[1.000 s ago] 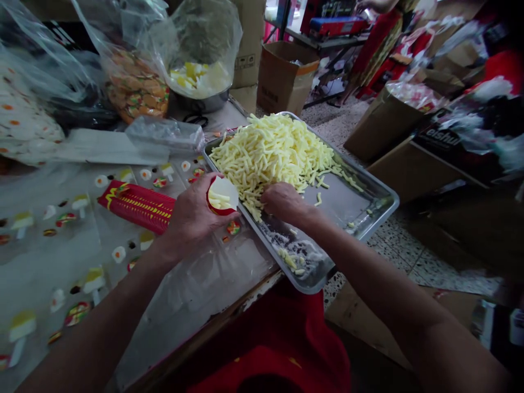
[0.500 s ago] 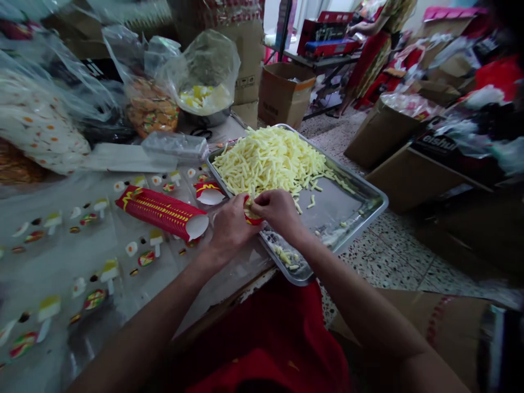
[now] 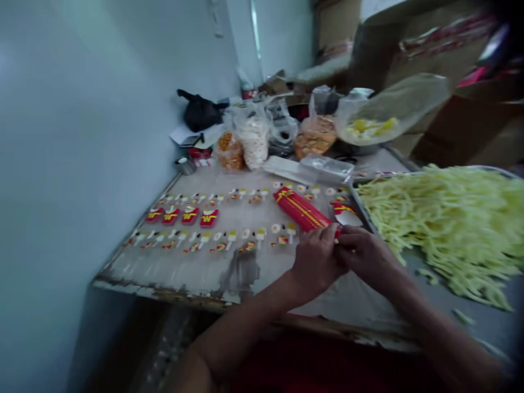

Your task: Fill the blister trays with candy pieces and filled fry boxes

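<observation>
My left hand (image 3: 318, 256) is closed around a small red fry carton (image 3: 337, 233), of which only a sliver shows between the fingers. My right hand (image 3: 364, 252) meets it there, fingers pinched together at the carton; what they hold is hidden. Just beyond the hands lies a long stack of nested red-and-yellow fry cartons (image 3: 301, 209). A single empty-looking carton (image 3: 346, 214) rests beside the tray, its white inside facing up. To the right, a heap of pale yellow fry-shaped sticks (image 3: 454, 218) fills much of a metal tray (image 3: 417, 262).
Several small filled cartons (image 3: 189, 215) stand in a row at the left, among rows of little food-shaped pieces on clear sheeting. Plastic bags of pieces (image 3: 315, 136) line the back, by a clear box (image 3: 327, 166). A wall (image 3: 123, 136) borders the table's left end.
The view has swung left, bringing the wall and the row of small cartons into sight. Both hands, still together, have moved from the tray's edge to over the table by the carton stack.
</observation>
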The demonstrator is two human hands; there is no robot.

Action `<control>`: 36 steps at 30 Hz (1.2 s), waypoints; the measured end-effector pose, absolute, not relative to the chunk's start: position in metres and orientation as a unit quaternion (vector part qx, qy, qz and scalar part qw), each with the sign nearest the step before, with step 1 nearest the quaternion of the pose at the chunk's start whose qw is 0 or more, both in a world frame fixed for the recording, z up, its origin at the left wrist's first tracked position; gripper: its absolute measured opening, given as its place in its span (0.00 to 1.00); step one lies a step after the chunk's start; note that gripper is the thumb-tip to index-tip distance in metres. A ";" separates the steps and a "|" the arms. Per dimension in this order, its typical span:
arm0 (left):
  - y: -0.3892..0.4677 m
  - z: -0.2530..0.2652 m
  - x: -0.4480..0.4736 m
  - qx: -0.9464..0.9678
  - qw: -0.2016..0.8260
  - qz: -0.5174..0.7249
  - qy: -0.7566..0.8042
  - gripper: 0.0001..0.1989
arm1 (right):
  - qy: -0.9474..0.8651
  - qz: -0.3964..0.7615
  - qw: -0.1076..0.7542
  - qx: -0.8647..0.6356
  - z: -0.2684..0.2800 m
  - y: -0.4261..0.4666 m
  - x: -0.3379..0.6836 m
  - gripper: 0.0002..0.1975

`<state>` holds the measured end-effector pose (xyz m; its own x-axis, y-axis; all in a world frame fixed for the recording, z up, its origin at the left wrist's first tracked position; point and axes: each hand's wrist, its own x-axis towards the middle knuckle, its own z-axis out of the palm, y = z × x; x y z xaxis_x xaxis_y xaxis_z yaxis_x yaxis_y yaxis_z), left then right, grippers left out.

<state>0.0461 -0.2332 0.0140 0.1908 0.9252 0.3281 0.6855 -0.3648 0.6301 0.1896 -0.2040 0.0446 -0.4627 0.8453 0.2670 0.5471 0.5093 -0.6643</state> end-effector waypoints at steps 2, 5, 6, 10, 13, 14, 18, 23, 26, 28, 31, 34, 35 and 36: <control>-0.244 0.014 0.007 0.709 0.164 0.379 0.572 0.40 | -0.842 0.247 0.280 -0.390 0.048 -0.209 0.155 0.12; -0.253 0.017 -0.052 0.633 0.164 0.430 0.622 0.41 | -0.823 0.268 0.305 -0.397 0.044 -0.217 0.100 0.12; -0.253 0.018 -0.072 0.614 0.176 0.438 0.632 0.43 | -0.811 0.304 0.312 -0.391 0.040 -0.217 0.081 0.14; -0.244 0.023 -0.160 0.577 0.264 0.408 0.656 0.52 | -0.757 0.457 0.299 -0.358 0.023 -0.185 0.001 0.14; -0.226 0.024 -0.230 0.595 0.182 0.353 0.699 0.48 | -0.788 0.414 0.258 -0.377 0.021 -0.137 -0.055 0.14; -0.219 0.023 -0.250 0.610 0.135 0.330 0.708 0.46 | -0.817 0.371 0.225 -0.381 0.022 -0.120 -0.071 0.15; -0.189 0.007 -0.303 0.688 0.108 0.234 0.678 0.49 | -0.898 0.252 0.079 -0.352 0.024 -0.070 -0.115 0.14; -0.178 -0.017 -0.313 0.762 0.160 0.178 0.602 0.43 | -0.912 0.216 0.024 -0.347 0.012 -0.072 -0.128 0.11; -0.181 -0.017 -0.314 0.758 0.146 0.160 0.615 0.37 | -0.919 0.160 0.056 -0.355 0.004 -0.087 -0.126 0.15; -0.179 -0.011 -0.318 0.759 0.134 0.138 0.622 0.34 | -0.917 0.146 0.102 -0.358 0.003 -0.096 -0.111 0.17; -0.174 0.002 -0.319 0.780 0.109 0.093 0.610 0.31 | -0.884 0.157 0.227 -0.377 0.009 -0.122 -0.050 0.17; -0.165 0.020 -0.291 0.801 0.059 0.087 0.590 0.30 | -0.825 0.142 0.288 -0.465 0.019 -0.166 0.046 0.10; -0.160 0.026 -0.272 0.815 0.040 0.091 0.571 0.29 | -0.776 0.116 0.305 -0.540 0.020 -0.180 0.077 0.09; -0.153 0.031 -0.249 0.837 0.024 0.094 0.539 0.28 | -0.723 0.089 0.312 -0.609 0.020 -0.191 0.104 0.08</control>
